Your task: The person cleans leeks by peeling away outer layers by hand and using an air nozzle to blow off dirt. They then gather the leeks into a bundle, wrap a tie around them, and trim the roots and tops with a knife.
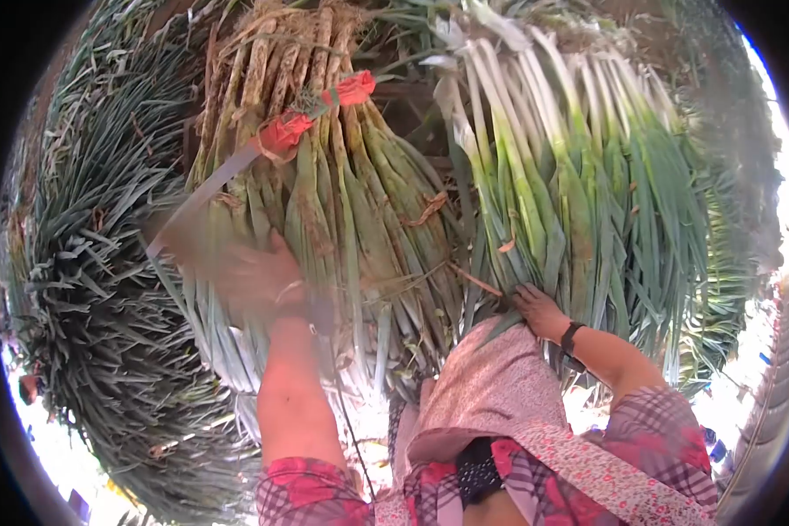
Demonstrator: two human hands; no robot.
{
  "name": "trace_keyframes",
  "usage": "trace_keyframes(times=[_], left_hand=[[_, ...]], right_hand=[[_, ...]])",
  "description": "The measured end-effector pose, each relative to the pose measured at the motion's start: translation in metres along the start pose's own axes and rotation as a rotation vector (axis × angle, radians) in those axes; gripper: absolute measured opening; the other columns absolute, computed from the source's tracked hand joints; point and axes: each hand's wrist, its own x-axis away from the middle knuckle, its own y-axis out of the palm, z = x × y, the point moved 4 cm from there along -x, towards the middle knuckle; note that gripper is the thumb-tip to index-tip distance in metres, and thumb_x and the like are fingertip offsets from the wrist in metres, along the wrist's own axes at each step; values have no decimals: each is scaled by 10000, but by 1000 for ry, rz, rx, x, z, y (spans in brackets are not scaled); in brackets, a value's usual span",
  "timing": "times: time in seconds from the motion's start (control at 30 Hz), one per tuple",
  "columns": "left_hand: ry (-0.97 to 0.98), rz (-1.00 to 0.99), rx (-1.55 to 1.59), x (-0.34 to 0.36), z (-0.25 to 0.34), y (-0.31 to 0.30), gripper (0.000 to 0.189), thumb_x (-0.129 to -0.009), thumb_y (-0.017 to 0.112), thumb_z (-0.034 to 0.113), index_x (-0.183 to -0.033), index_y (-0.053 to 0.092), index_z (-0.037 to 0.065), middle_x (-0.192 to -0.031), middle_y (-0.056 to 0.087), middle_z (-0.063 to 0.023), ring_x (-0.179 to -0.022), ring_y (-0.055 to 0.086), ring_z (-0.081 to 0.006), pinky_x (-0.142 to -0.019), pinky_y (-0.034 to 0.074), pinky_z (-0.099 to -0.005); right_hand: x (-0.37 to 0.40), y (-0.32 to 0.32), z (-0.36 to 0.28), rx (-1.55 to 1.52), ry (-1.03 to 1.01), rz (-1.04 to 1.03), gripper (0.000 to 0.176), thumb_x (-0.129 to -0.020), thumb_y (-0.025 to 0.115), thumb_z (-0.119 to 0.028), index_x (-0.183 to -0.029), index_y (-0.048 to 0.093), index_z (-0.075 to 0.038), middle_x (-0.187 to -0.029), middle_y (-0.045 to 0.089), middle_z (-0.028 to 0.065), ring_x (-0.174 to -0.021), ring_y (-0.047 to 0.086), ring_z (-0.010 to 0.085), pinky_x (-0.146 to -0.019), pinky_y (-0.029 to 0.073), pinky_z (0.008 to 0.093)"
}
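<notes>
A bunch of untrimmed spring onions (324, 193), with brown roots and dry outer skins, lies before me. On it rests a long blade (203, 195) with a red-wrapped handle (285, 133); a second red wrap (352, 88) shows farther up. My left hand (267, 273) is laid over the leaves at the lower left of this bunch, its thumb apart and its other fingers blurred. To the right are cleaned spring onions (579, 167) with white stems. My right hand (539, 311), wearing a dark wristband, has its fingers bent over leaves at their lower left edge.
Heaped green spring onion leaves (105, 298) fill the left side, and more leaves (719, 289) lie at the far right. A pink cloth (500, 377) covers my lap against the bunches. A thin dark cord (351, 430) hangs beside my left arm.
</notes>
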Motion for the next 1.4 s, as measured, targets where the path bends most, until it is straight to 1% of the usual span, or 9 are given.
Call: trace_keyframes(times=[0.13, 0.2, 0.27, 0.33, 0.6, 0.8, 1.0, 1.07, 1.4], left_hand=[[34, 23, -28, 3, -1, 7, 926, -783, 552, 603, -1421, 147, 68, -1387, 223, -259, -1267, 229, -488, -916, 229, -710], [38, 35, -87, -1, 6, 1, 928, -784, 545, 609, -1419, 143, 66, -1387, 220, -259, -1261, 234, -489, -919, 229, -706], [13, -13, -72, 1, 0, 4, 926, -782, 543, 611, -1415, 151, 61, -1381, 223, -259, -1255, 242, -486, -929, 218, -697], [72, 56, -75, 3, 1, 7, 927, -777, 551, 609, -1412, 157, 60, -1366, 239, -255, -1246, 252, -482, -940, 206, -687], [41, 184, -91, 2, -1, 5, 945, -763, 536, 640, -1404, 176, 47, -1370, 237, -241, -1249, 245, -468, -941, 214, -673], [59, -361, 386, -55, -33, -41, 794, -724, 667, 475, -1327, 361, 58, -1287, 414, -226, -1234, 329, -397, -964, 285, -535], [471, -158, 185, -164, 19, -24, 755, -703, 707, 428, -1280, 448, 15, -1295, 459, -219, -1236, 384, -366, -1013, 311, -459], [421, -641, 509, -179, 20, 25, 741, -709, 701, 438, -1254, 478, -12, -1245, 511, -228, -1176, 470, -353, -970, 377, -404], [335, -306, 95, -138, 29, -11, 532, -804, 563, 514, -1028, 562, 31, -1048, 537, -172, -993, 532, -358, -798, 432, -481]], right_hand=[[-28, -61, 2, -407, 54, -125, 428, -775, 546, -228, -1150, 569, -23, -1128, 584, 157, -1135, 482, 339, -1051, 287, 446], [-55, -115, 25, -1073, 221, -108, 482, -812, 535, -231, -1214, 480, 28, -1128, 555, 211, -1103, 481, 377, -998, 346, 446], [-101, -133, 48, -882, 166, 483, 546, -840, 534, -254, -1266, 383, 54, -1158, 513, 247, -1107, 467, 389, -960, 375, 448], [-147, -125, 76, -817, 361, 604, 580, -847, 544, -299, -1277, 363, 46, -1194, 481, 244, -1110, 459, 389, -946, 385, 451], [-156, -84, 10, -858, 521, 656, 527, -779, 629, -252, -1204, 438, -5, -1126, 496, 201, -1020, 486, 373, -854, 419, 453], [-142, -101, -43, -959, 480, 604, 482, -756, 643, -225, -1167, 471, -41, -1073, 506, 167, -995, 494, 357, -801, 438, 453], [-165, -137, -27, -967, 461, 615, 551, -764, 637, -236, -1239, 432, -44, -1110, 499, 163, -1019, 491, 345, -836, 439, 446], [-178, -140, -11, -942, 497, 671, 573, -766, 637, -235, -1260, 418, -46, -1125, 498, 161, -1027, 488, 341, -846, 438, 443], [-170, -131, -27, -917, 645, 671, 606, -744, 669, -185, -1261, 402, -15, -1171, 459, 173, -1074, 430, 354, -907, 384, 420]])
